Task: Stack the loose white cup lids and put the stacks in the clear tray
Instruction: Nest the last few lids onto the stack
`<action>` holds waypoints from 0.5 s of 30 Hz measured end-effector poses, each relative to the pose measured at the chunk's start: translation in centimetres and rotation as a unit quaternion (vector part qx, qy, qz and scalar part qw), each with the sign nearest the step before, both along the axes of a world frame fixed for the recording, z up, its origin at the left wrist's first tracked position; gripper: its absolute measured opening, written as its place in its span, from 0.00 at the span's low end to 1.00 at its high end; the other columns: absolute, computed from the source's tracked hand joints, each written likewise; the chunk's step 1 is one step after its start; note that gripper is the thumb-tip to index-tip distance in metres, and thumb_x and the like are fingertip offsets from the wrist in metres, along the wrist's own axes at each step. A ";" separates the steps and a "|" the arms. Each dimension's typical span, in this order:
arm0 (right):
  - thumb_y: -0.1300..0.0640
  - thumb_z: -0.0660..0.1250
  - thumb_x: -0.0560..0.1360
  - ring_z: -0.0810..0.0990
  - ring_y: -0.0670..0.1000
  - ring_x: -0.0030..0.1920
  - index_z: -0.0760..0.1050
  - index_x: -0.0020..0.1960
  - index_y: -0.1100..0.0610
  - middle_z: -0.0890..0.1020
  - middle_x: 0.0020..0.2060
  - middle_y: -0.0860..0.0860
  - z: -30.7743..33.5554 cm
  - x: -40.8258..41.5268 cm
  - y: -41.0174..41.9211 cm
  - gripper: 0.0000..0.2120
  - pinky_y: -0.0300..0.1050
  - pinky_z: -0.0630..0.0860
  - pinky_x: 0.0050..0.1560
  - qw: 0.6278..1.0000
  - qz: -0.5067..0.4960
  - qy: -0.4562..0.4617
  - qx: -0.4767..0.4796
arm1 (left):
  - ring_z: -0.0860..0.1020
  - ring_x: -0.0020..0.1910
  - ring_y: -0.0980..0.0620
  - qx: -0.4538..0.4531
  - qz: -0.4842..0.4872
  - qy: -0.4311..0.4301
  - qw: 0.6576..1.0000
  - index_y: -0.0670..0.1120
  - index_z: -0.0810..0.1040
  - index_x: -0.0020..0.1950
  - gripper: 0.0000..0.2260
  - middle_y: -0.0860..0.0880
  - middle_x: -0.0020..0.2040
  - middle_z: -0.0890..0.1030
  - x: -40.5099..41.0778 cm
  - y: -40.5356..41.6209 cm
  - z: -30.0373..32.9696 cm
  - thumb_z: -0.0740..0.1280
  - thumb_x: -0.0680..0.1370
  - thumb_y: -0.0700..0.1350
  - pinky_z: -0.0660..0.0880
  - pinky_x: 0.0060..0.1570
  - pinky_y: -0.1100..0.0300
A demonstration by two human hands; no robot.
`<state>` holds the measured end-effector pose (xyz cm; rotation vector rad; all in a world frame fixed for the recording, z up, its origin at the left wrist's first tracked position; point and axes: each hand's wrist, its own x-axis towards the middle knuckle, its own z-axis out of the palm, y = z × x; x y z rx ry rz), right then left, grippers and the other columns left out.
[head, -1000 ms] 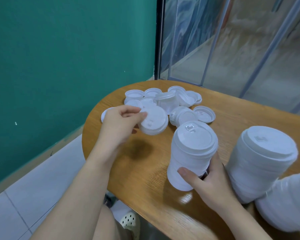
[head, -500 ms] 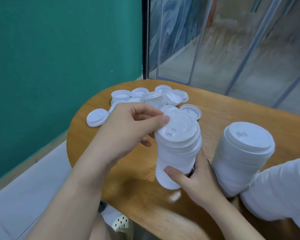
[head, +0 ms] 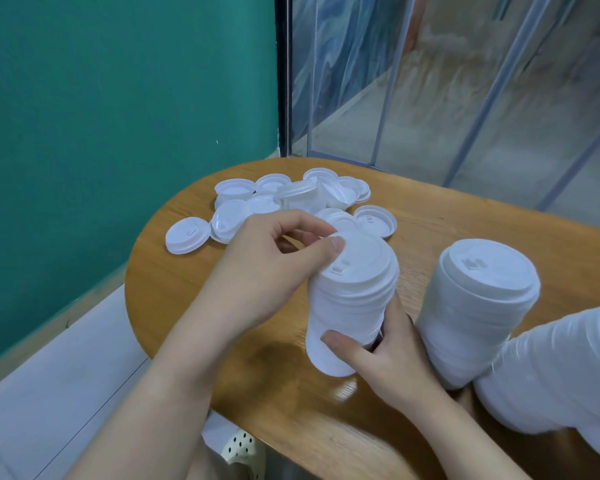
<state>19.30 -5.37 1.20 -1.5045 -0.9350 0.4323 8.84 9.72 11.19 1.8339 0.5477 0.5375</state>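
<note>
Two finished stacks (head: 478, 313) wait at the table's (head: 465, 220) right edge, apparently untrayed. The left hand (head: 257, 271) presses a lid (head: 357, 258) onto the stack (head: 350, 306) gripped by the right hand (head: 388, 355). Loose lids (head: 284, 202) remain at the far corner.

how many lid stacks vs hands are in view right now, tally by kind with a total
lid stacks: 3, the one being held, an upright one, and one lying at the right edge
hands: 2, left hand and right hand
total: 5
The heap of loose lids is too overlapped to count.

White lids (head: 293, 199), wood-grain table (head: 465, 220), teal wall (head: 118, 116)
</note>
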 end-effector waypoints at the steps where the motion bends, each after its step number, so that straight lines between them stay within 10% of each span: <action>1: 0.45 0.78 0.66 0.79 0.40 0.66 0.68 0.72 0.42 0.81 0.63 0.36 0.0 0.0 0.0 0.37 0.31 0.74 0.60 1.000 -0.001 -0.002 0.000 | 0.81 0.43 0.53 0.010 -0.011 0.006 1.000 0.55 0.87 0.51 0.08 0.51 0.47 0.86 -0.1 0.0 0.0 0.77 0.75 0.56 0.79 0.50 0.55; 7: 0.50 0.80 0.67 0.80 0.40 0.64 0.69 0.71 0.43 0.81 0.62 0.36 0.0 0.1 -0.1 0.36 0.31 0.74 0.58 1.000 -0.003 -0.008 -0.008 | 0.77 0.63 0.65 0.083 -0.127 0.075 0.986 0.62 0.76 0.70 0.36 0.66 0.62 0.80 -0.9 0.0 0.3 0.80 0.63 0.64 0.74 0.64 0.62; 15: 0.58 0.78 0.69 0.80 0.39 0.63 0.69 0.69 0.43 0.82 0.61 0.35 -0.2 0.2 -0.1 0.33 0.31 0.75 0.58 1.000 0.001 -0.006 -0.015 | 0.77 0.63 0.65 0.133 -0.110 0.049 0.984 0.61 0.75 0.68 0.34 0.67 0.61 0.79 -0.6 -0.7 0.2 0.84 0.65 0.54 0.72 0.61 0.71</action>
